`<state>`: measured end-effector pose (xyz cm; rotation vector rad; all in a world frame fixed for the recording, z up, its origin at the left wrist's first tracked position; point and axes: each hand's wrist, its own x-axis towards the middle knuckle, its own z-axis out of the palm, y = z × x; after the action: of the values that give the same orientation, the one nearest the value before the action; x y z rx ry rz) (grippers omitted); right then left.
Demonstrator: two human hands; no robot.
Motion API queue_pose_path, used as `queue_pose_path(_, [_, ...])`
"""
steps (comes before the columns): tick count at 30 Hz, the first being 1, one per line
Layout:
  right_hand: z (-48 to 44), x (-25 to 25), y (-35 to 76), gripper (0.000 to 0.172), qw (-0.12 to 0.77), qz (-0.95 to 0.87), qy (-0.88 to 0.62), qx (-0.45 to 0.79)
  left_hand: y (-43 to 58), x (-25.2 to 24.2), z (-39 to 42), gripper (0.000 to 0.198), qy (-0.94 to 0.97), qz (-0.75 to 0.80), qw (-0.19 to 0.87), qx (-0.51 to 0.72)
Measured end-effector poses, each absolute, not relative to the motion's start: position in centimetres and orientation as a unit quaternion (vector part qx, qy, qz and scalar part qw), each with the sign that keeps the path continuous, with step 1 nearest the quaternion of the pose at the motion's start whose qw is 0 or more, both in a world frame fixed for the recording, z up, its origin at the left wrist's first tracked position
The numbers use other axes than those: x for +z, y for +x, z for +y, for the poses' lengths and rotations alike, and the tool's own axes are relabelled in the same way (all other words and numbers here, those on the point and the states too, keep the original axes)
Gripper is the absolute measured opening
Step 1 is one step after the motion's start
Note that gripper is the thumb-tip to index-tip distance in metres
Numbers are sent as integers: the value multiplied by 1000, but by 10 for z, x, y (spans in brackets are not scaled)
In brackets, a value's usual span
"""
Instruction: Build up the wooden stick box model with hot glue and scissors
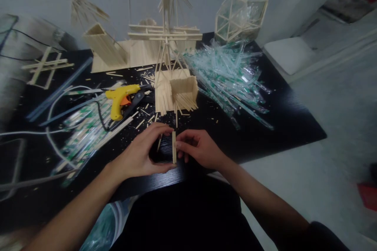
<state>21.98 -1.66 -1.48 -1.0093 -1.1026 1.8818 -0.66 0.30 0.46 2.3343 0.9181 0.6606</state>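
Just above the front edge of the black table [224, 141], my left hand [144, 151] grips a small bundle of short wooden sticks [174, 147] by its two ends, between thumb and forefinger. The bundle points away from me. My right hand [200, 148] has its fingers curled against the bundle's right side; whether a separate stick is in them is hidden. Beyond the hands stands a wooden stick model [165, 92] with a box-like enclosure holding loose sticks. A yellow glue gun [119, 98] lies to its left, beside dark-handled pliers [137, 102].
Wrapped chopsticks [85, 133] lie on the left among a white cable [50, 137]. A heap of clear plastic wrappers [226, 74] covers the right. Behind stand a square stick tube [103, 45] and a faceted stick frame [243, 13]. Cut stick scraps litter the middle.
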Motion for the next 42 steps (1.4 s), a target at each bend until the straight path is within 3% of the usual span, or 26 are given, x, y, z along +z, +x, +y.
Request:
queue_pose_path(9, [-18, -13, 218, 30, 355, -433, -392, 730, -5, 4, 0, 74, 867, 331, 268, 257])
queue_pose_path(16, [-15, -15, 223, 35, 371, -422, -402, 723, -19, 7, 8, 75, 813, 362, 258, 377])
queue_pose_path(21, [-17, -17, 220, 33, 372, -431, -391, 724, -7, 1, 3, 76, 863, 333, 281, 255])
queue_pose_path(27, [-18, -16, 220, 33, 361, -441, -393, 721, 2, -5, -1, 76, 860, 331, 292, 257])
queue_pose_path(35, [-18, -18, 225, 33, 365, -446, -408, 708, -17, 7, 8, 75, 799, 374, 257, 395])
queue_pose_path(39, [-19, -16, 222, 34, 356, -450, -397, 716, -9, 2, 5, 73, 862, 339, 278, 254])
queue_pose_path(42, [-20, -15, 218, 34, 364, -449, -403, 709, -2, -3, 1, 73, 865, 330, 288, 245])
